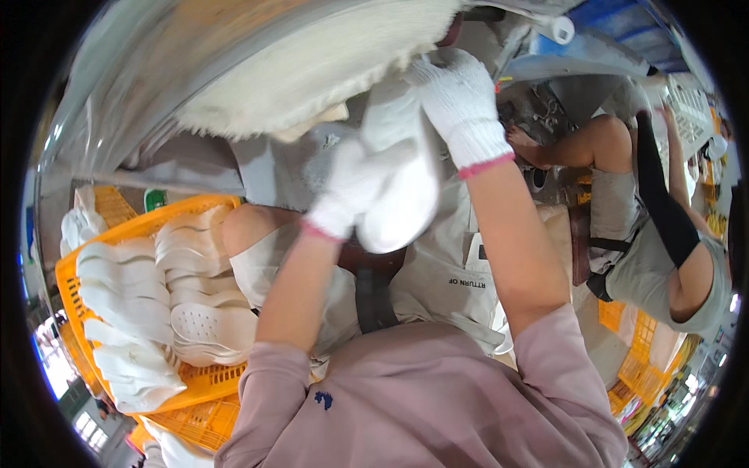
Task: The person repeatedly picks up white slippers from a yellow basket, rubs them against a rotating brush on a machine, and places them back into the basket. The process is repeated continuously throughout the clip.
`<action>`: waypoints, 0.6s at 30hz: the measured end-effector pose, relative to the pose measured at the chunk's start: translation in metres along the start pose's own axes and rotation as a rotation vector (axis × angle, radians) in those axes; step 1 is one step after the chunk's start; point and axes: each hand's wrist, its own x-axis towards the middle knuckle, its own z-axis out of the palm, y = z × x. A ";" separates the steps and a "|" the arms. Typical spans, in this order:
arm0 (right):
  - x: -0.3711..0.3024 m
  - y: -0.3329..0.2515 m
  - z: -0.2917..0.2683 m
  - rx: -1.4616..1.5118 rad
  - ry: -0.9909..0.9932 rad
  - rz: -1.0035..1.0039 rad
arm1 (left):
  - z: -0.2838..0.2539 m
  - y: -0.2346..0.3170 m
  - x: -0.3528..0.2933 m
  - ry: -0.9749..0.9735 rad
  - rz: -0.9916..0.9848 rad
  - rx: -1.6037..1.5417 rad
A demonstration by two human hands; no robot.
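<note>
Crowded workshop in the head view, with a seated co-worker (663, 265) at the far right and an orange crate (209, 382) at the left, full of stacked white clogs (211, 327). Stretched across the top, a pale fleecy pad (312, 66) with a ragged edge. Just below that edge, between both hands, one white shoe (402, 207), tilted and blurred. At its left side, the gloved left hand (343, 187), fingers apparently closed on it. By its upper end, the gloved right hand (460, 97), fingers bent inward; cannot tell how far closed, nor whether shoe touches fleece. Judging by the pose, probably midway through buffing. Likely calls next for a firm grip, a steady angle and knitted gloves kept off the fleece.
</note>
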 end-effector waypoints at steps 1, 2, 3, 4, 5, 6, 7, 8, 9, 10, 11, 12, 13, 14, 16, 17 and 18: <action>-0.011 -0.014 -0.007 -0.018 -0.054 0.046 | 0.020 -0.005 0.013 0.057 0.190 0.011; -0.026 -0.024 -0.016 0.127 -0.119 0.042 | 0.030 -0.010 0.028 0.028 0.291 -0.133; -0.043 -0.032 -0.026 -0.049 -0.122 -0.096 | 0.035 -0.010 0.050 -0.014 0.319 -0.383; -0.062 -0.035 -0.038 -0.159 -0.208 -0.150 | 0.036 -0.012 0.062 0.017 0.318 -0.397; -0.077 -0.031 -0.045 -0.432 -0.138 -0.413 | 0.038 -0.014 0.072 0.042 0.282 -0.380; -0.084 -0.021 -0.048 -0.670 -0.161 -0.519 | 0.035 -0.016 0.074 0.016 0.205 -0.490; -0.091 -0.011 -0.050 -0.803 -0.104 -0.686 | 0.028 -0.016 0.074 -0.057 0.087 -0.703; -0.091 0.002 -0.048 -0.857 -0.110 -0.743 | 0.022 -0.016 0.064 -0.106 0.013 -0.737; -0.090 0.018 -0.045 -0.844 -0.097 -0.819 | 0.017 -0.018 0.050 -0.066 -0.079 -0.594; -0.093 0.036 -0.030 -0.737 -0.198 -0.767 | 0.015 -0.021 0.031 -0.132 -0.070 -0.454; -0.104 0.033 -0.026 -0.681 -0.315 -0.832 | 0.010 -0.021 0.015 -0.110 -0.080 -0.710; -0.115 0.023 -0.019 -0.623 -0.385 -0.882 | 0.001 -0.021 0.002 -0.185 0.032 -0.949; -0.131 0.015 -0.013 -0.531 -0.263 -1.021 | -0.005 -0.022 -0.008 -0.079 -0.019 -1.031; -0.140 0.007 -0.004 -0.311 -0.236 -1.008 | -0.011 -0.023 -0.012 -0.303 -0.027 -1.189; -0.147 -0.012 0.012 -0.190 -0.198 -0.816 | -0.021 -0.026 -0.001 -0.162 0.011 -1.213; -0.139 -0.019 0.022 -0.217 -0.121 -0.820 | -0.028 -0.026 0.015 -0.331 0.082 -1.277; -0.132 -0.027 0.027 -0.245 -0.151 -0.757 | -0.030 -0.028 0.032 -0.018 0.215 -1.134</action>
